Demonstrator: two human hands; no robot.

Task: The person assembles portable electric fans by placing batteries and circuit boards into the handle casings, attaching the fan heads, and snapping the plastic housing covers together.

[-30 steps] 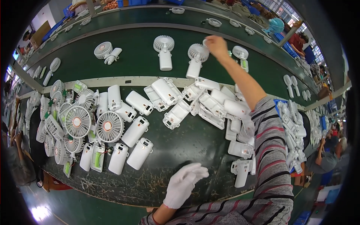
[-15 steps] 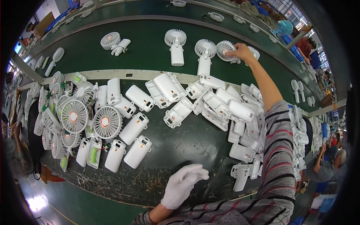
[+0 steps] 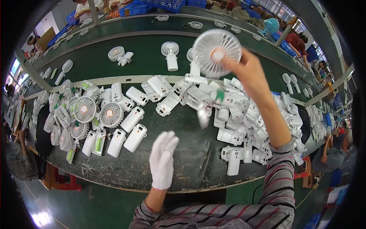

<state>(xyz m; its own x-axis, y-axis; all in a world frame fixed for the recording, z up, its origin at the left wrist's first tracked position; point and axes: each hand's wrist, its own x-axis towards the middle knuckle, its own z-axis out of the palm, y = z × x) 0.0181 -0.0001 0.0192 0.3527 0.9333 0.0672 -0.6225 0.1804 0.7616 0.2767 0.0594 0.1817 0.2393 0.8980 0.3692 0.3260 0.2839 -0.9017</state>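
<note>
My right hand, bare, grips a white round fan head with an orange-ringed centre, raised over the far part of the bench. Below it hang a blurred green piece and a blurred white part; whether they join the fan head I cannot tell. In a white glove, my left hand hovers over the near edge of the dark bench, fingers stretched and nothing held. White handle casings lie to its left, beside a heap of fan heads. On the right spreads a pile of handle shells.
Beyond a pale rail runs a green conveyor belt carrying handheld fans and loose fan parts. Blue crates and co-workers line the far side. A person in a cap sits at the right; another is at the left.
My right hand has lifted the fan head off the belt and brought it nearer, with parts swinging beneath. My left hand has shifted left, its fingers now pointing up and away. The view has tilted.
</note>
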